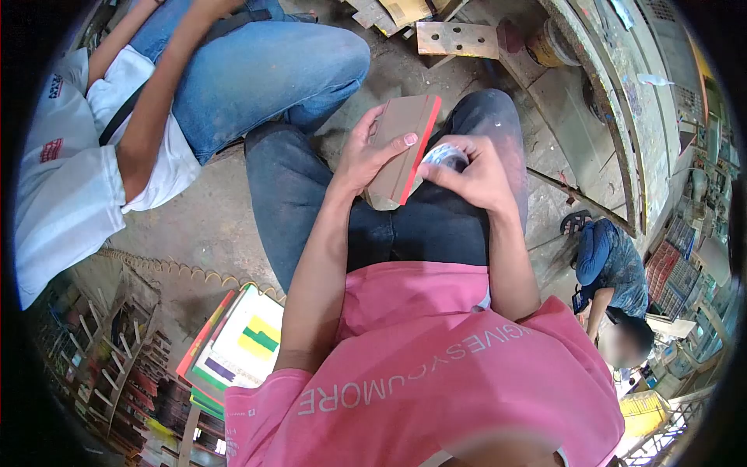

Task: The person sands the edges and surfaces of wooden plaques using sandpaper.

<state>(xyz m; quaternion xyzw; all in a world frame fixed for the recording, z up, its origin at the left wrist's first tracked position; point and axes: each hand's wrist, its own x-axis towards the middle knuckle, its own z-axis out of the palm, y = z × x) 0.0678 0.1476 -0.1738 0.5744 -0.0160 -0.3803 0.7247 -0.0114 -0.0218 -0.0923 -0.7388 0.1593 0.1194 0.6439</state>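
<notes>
A flat brown board with a red edge is tilted above my lap. My left hand holds it from the left side, thumb across its face and fingers behind it. On the right, my right hand is closed round a shiny roll that looks like clear tape, close to the board's red edge. Whether the roll touches the board cannot be made out. Below the board, a pale angular piece shows, partly hidden.
A person in jeans sits close on the left. Another person is low at the right. Colourful stacked sheets lie at lower left beside a coiled hose. A board with holes stands ahead, near a bucket.
</notes>
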